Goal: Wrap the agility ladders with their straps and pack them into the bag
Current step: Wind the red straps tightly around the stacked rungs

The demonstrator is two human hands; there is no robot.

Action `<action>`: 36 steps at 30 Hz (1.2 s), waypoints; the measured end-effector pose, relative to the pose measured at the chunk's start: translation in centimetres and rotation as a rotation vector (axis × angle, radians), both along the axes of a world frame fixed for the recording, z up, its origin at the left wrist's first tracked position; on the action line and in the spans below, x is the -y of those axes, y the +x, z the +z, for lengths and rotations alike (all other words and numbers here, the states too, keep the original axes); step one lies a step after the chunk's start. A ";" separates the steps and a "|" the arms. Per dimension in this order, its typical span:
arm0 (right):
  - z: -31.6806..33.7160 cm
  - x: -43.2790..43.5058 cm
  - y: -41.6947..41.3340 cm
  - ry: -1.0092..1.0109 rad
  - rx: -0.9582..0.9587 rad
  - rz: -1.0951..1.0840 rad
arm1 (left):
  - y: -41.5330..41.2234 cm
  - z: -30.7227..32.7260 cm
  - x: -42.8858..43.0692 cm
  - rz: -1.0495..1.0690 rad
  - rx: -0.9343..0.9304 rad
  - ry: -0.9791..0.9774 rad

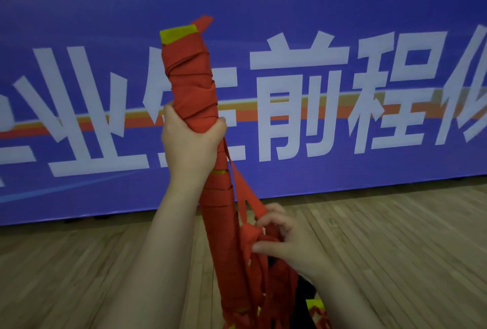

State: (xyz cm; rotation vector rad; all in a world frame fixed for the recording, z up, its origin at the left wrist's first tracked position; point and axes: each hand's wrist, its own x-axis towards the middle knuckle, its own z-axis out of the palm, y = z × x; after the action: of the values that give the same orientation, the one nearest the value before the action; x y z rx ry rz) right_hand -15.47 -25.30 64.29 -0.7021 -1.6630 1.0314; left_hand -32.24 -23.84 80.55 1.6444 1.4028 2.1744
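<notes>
Step in hand: wrapping, not packing.

- Ladder bundle [189, 75] is held upright and tilted slightly, in the air in front of the person and above the wooden floor [395, 249]. The yellow rung ends [179, 33] show at the top. Red webbing coils around the upper part and again below the grip.
- Left hand [192, 141] is clenched around the bundle at about mid-height, with the thumb across the wound turns. It carries the weight and pins the coils.
- Right hand [287, 239] sits lower, just beside the bundle. Its thumb and fingers pinch the loose strap [247, 197], which runs taut up to the bundle just under the left hand. More slack red webbing hangs in loops below this hand.
- A dark object [305, 291] lies at the bottom edge behind the loops, with a bit of red and yellow beside it. It may be the bag, but I cannot tell.
- Behind everything is a blue banner [369, 39] with large white characters.

Judgement: the wrap is partly done. The lower length is loosely bound and a fair amount of strap is left over.

The next move probably calls for the right hand to carry the strap around the bundle under tension while the left hand keeps the turns from slipping. The tail would then be tucked in or tied off before any bagging. The risk is that coils loosen if the left grip shifts.
</notes>
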 end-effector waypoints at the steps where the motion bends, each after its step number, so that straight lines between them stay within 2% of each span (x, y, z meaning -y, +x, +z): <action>1: -0.1 -0.2 0.0 0.008 0.018 -0.032 | 0.0 0.0 0.0 0.001 0.003 -0.004; 6: -1.8 -1.3 2.1 -0.135 -0.007 -0.139 | -0.5 0.4 0.2 0.029 0.027 0.005; 7: -2.2 -1.5 2.5 -0.206 -0.081 -0.190 | -0.5 0.5 0.3 0.033 0.026 0.010; 10: -3.6 -2.1 3.3 -0.582 -0.534 -0.300 | -0.8 0.7 0.5 0.044 0.018 0.024; 11: -4.1 -2.4 3.7 -0.697 -0.622 -0.365 | -0.9 0.8 0.6 0.049 0.015 0.028; 12: -4.7 -2.7 4.2 -0.781 -0.610 -0.459 | -1.0 0.9 0.6 0.051 0.013 0.033; 13: -5.4 -3.0 4.7 -0.839 -0.507 -0.569 | -1.0 1.0 0.7 0.051 0.012 0.037; 15: -6.5 -3.8 5.4 -0.845 -0.282 -0.783 | -1.0 1.1 0.7 0.044 0.009 0.049; 16: -6.6 -4.1 5.4 -0.838 -0.236 -0.826 | -0.9 1.1 0.8 0.039 0.004 0.052; 17: -6.3 -4.4 5.4 -0.859 -0.247 -0.822 | -0.8 1.0 0.8 0.032 -0.002 0.052; 19: -5.8 -5.4 5.3 -0.899 -0.418 -0.717 | -0.6 0.9 0.8 0.013 -0.012 0.049; 21: -5.1 -5.9 5.0 -0.824 -0.498 -0.574 | -0.5 0.7 0.7 0.006 -0.027 0.042; 22: -4.9 -6.0 4.8 -0.769 -0.393 -0.547 | -0.4 0.6 0.7 0.000 -0.031 0.038; 26: -3.1 -5.2 4.8 -0.589 0.500 -0.806 | -0.2 0.2 0.6 -0.053 -0.032 0.038; 27: -2.3 -4.9 4.5 -0.545 0.637 -0.834 | -0.2 0.1 0.6 -0.064 -0.031 0.038; 28: -1.3 -4.7 4.0 -0.485 0.686 -0.831 | -0.1 0.1 0.6 -0.072 -0.033 0.038; 30: 0.3 -4.7 2.8 -0.326 0.581 -0.760 | 0.2 -0.1 0.7 -0.088 -0.044 0.040; 33: 3.9 -3.4 0.4 -0.073 0.188 -0.550 | 0.8 -0.5 0.9 -0.164 -0.060 0.037; 36: 9.1 -1.7 -1.7 -0.003 -0.109 -0.174 | 1.3 -1.0 1.1 -0.309 -0.074 0.015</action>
State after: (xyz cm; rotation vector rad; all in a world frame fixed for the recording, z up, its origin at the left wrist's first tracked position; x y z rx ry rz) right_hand -17.18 -23.64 73.36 -0.7656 -1.4793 0.9317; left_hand -30.92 -24.90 79.58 1.8234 1.0636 1.9739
